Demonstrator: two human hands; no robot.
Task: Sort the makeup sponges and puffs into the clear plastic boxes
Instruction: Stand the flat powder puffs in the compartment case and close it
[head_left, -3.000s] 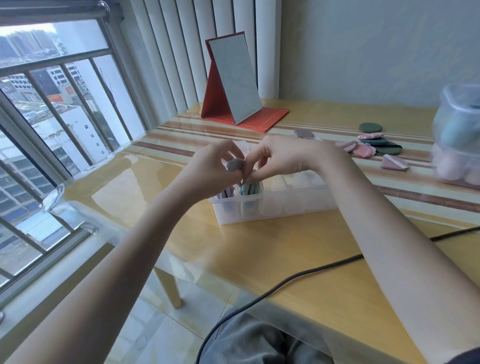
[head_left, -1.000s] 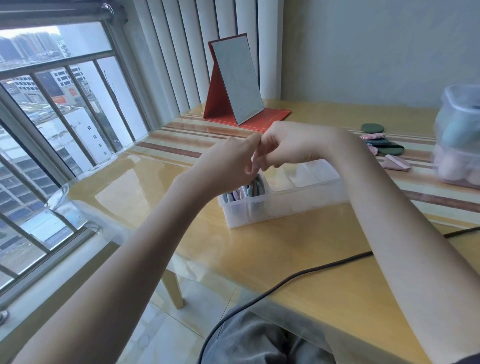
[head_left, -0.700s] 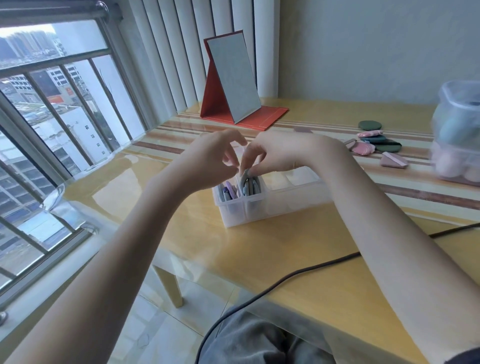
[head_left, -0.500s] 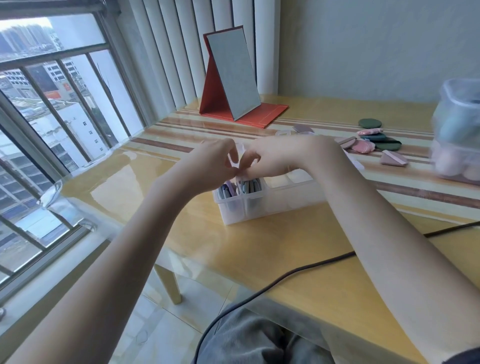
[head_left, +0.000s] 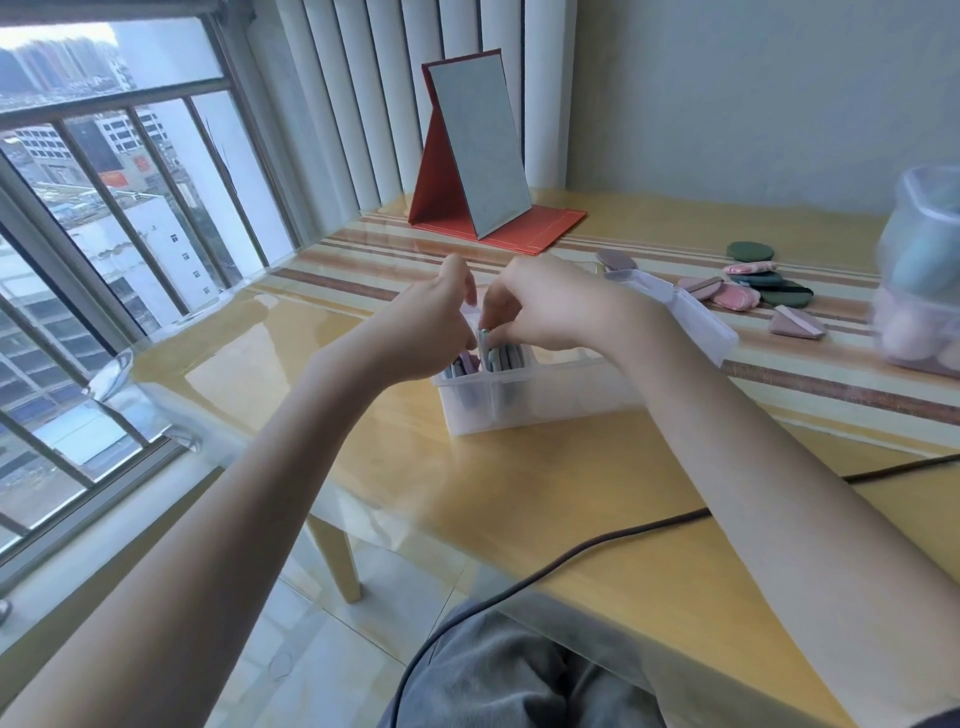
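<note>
left hand (head_left: 426, 332): over the left end of the divided box, fingers curled, tips meeting those of the right hand above the end compartments; whether it pinches anything cannot be told.
right hand (head_left: 550, 306): just right of the left hand, fingers curled downward, tips on the upper edge of a thin puff standing in the second compartment; appears to pinch it.
held puff (head_left: 485, 335): pale green-grey edge showing directly under the right fingertips, upright, partly inside the box.
divided box (head_left: 545, 397): clear plastic, directly below both hands on the table, long side running rightward under the right wrist; its hinged lid lies open beyond the right forearm.
sorted puffs (head_left: 501, 358): upright on edge in the two left-end compartments, beneath the fingertips; pinkish ones in the end cell, grey-green ones in the next.
loose puffs (head_left: 753, 291): well to the right of the right hand, beyond the lid; green, pink and mauve pieces, some overlapping.
single mauve puff (head_left: 615, 259): just beyond the right wrist, flat on the table.
tall container (head_left: 919, 275): far right of the right hand, clear, lidded, holding blue and pink sponges; blurred.
mirror (head_left: 480, 150): beyond both hands, propped on a red folding stand.
cable (head_left: 597, 551): dark, near side of the hands, passing under the right forearm.
table (head_left: 291, 364): wooden, glossy cover, under all items.
window (head_left: 104, 208): left of the left arm, barred.
</note>
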